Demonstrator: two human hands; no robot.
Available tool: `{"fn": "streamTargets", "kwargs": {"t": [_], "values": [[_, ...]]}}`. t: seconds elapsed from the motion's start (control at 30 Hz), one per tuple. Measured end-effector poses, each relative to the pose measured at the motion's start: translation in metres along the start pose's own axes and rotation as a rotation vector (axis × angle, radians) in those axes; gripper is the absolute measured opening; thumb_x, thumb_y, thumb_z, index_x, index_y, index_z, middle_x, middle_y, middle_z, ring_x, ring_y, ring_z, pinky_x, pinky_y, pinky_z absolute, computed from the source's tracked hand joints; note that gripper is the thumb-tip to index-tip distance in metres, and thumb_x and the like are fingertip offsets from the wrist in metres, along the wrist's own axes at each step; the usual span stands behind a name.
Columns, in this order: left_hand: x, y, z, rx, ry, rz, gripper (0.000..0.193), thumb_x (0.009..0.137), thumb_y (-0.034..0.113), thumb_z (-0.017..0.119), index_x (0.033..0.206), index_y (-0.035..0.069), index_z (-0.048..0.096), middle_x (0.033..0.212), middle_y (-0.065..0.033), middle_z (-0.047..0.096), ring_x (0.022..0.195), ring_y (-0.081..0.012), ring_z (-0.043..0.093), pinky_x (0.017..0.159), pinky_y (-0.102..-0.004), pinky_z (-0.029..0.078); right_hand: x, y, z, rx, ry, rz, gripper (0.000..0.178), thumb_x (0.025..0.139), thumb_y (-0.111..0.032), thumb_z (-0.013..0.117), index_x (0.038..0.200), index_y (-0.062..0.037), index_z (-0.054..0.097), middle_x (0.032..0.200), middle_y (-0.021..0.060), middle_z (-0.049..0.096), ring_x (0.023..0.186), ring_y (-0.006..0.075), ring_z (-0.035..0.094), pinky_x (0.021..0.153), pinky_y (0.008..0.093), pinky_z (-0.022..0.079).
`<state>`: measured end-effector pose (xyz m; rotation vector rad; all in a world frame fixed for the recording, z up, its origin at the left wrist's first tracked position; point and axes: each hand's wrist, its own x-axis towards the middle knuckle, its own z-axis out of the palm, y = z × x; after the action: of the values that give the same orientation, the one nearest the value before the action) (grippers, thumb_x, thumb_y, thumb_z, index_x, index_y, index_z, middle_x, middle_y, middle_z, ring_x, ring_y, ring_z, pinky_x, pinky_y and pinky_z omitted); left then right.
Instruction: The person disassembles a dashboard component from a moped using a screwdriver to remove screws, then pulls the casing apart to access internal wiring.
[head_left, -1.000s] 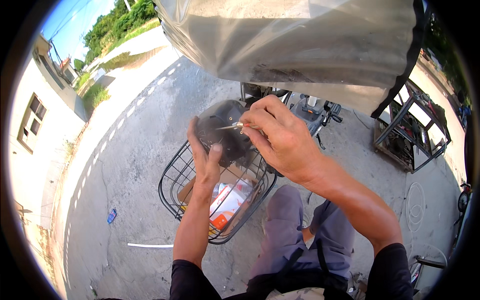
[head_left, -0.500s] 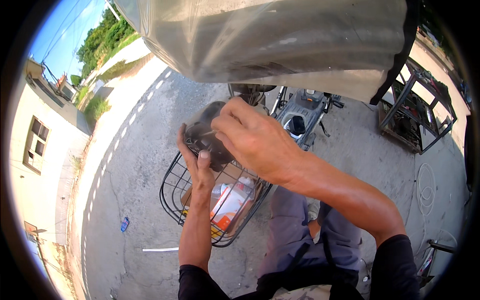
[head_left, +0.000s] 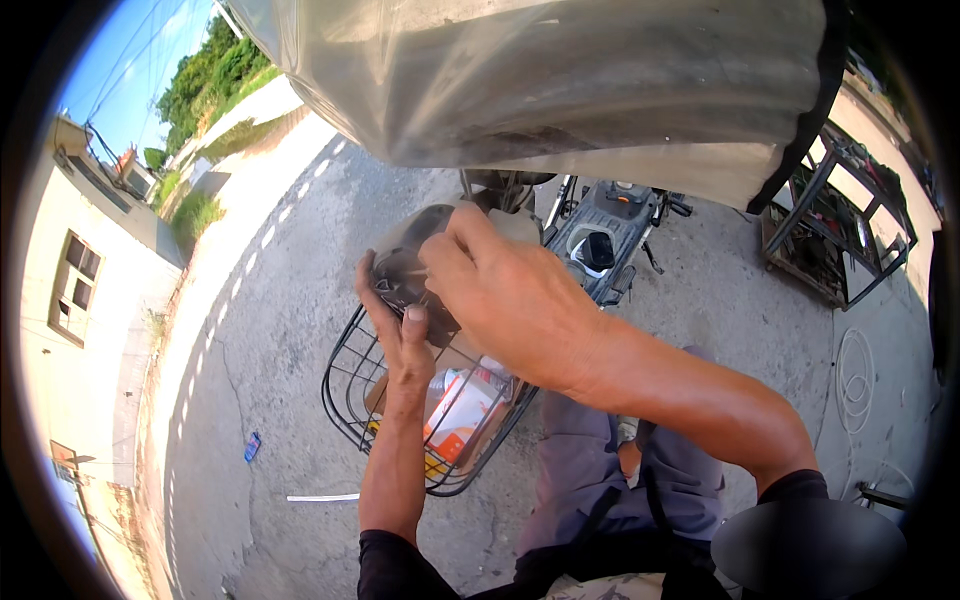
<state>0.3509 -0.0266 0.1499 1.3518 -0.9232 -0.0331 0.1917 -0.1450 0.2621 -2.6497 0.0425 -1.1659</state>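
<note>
A dark rounded housing [head_left: 436, 320] with a hollow, wire-filled side is held above a black wire basket [head_left: 345, 432]. My left hand [head_left: 402, 345] cups its lower left side, fingers behind and thumb at the front edge. Over its hollow side is my right hand [head_left: 505, 290], fingers pinched together. A thin, pale end shows by those fingertips, too small to name. My right hand hides much of the housing's right side.
In the basket lie a white-and-orange box [head_left: 465, 415] and a clear bottle. A clear plastic canopy [head_left: 600, 90] hangs overhead. Beyond stands a scooter [head_left: 610, 240]. At right are a metal rack [head_left: 850, 230] and a coiled white hose [head_left: 853, 380]. A blurred round shape [head_left: 808, 545] fills the lower right.
A blurred round shape has come in at the lower right. My right wrist and forearm have shifted slightly lower; both hands stay at the housing.
</note>
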Motion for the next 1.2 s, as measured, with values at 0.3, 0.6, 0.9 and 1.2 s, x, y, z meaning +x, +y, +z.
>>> {"fn": "streamTargets", "kwargs": {"t": [0.3,0.6,0.9,1.2], "values": [[-0.005,0.025,0.004,-0.082,-0.038,-0.127,0.11,0.091,0.061,0.074,0.166,0.008,0.014,0.14,-0.0182,0.054,0.122,-0.028,0.059,0.1,-0.0394,0.053,0.008,0.007,-0.015,-0.123,-0.241,-0.186,0.029,0.083,-0.013,0.075,0.105,0.0014,0.066,0.088,0.0165,0.066,0.075,0.0319,0.075,0.066,0.0418,0.062],[0.0,0.019,0.007,-0.044,-0.012,-0.007,0.106,0.094,0.054,0.074,0.164,0.002,0.013,0.143,-0.0216,0.054,0.129,-0.031,0.057,0.11,-0.0437,0.047,0.015,0.003,-0.02,-0.01,-0.17,-0.171,0.024,0.088,-0.013,0.071,0.108,-0.0026,0.062,0.1,0.0172,0.063,0.084,0.0322,0.072,0.065,0.0413,0.061],[0.0,-0.008,-0.001,-0.023,-0.039,0.095,0.108,0.094,0.057,0.073,0.164,0.0,0.015,0.145,-0.0244,0.053,0.132,-0.0327,0.055,0.114,-0.0456,0.043,0.013,0.014,-0.018,-0.042,-0.163,-0.455,0.019,0.092,-0.015,0.068,0.105,-0.0052,0.058,0.095,0.0162,0.06,0.08,0.0361,0.074,0.062,0.044,0.059],[-0.002,-0.01,-0.002,-0.043,-0.047,0.102,0.109,0.093,0.058,0.073,0.165,0.0,0.014,0.146,-0.0243,0.052,0.133,-0.0334,0.055,0.114,-0.0463,0.043,0.014,-0.007,-0.027,-0.095,-0.398,-0.002,0.018,0.093,-0.017,0.068,0.104,-0.0051,0.059,0.102,0.0154,0.057,0.09,0.0365,0.07,0.077,0.0468,0.058]]}}
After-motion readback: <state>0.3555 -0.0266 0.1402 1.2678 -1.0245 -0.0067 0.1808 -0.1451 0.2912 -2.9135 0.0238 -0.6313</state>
